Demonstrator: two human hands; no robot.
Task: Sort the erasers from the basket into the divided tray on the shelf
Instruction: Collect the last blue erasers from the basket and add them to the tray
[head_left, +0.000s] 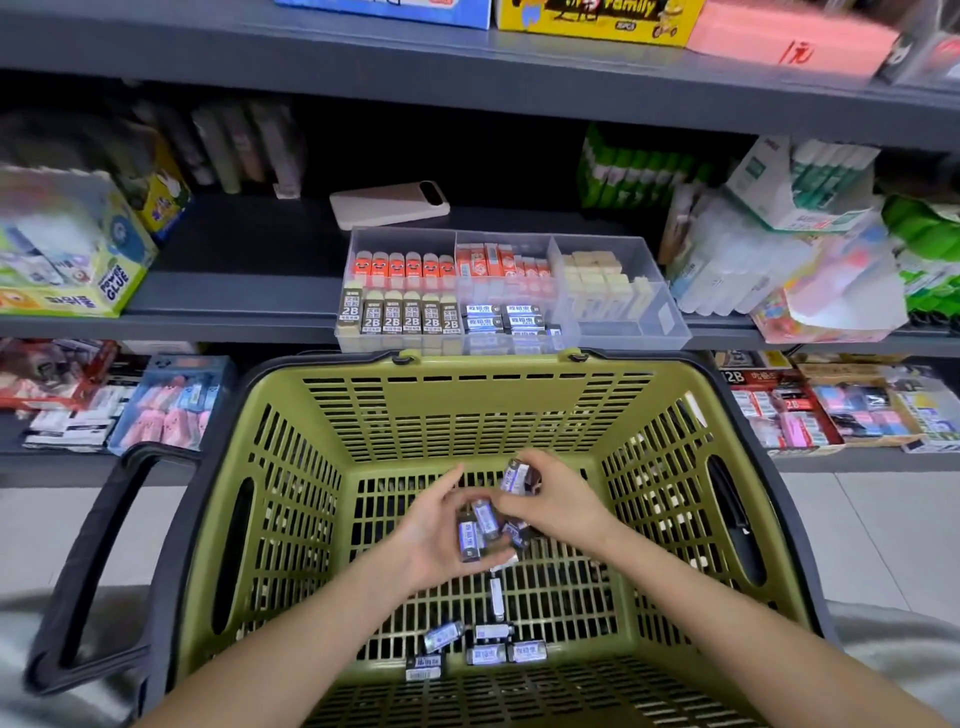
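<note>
Both my hands are down inside the green basket (478, 410). My left hand (431, 535), palm up, cups several blue-and-black wrapped erasers (475, 530). My right hand (556, 504) pinches one more blue-and-black eraser (516, 475) just above that pile. Several loose erasers (478, 647) of the same kind lie on the basket floor near its front. On the shelf behind stands the clear divided tray (670, 332), with red, 2B, blue-black and cream erasers in separate compartments.
A white power bank (389, 205) lies on the shelf behind the tray. Glue boxes (72, 260) and glue sticks (639, 171) crowd the shelf on both sides. The basket's black handle (98, 561) hangs at left. More stationery fills the lower shelf (815, 410).
</note>
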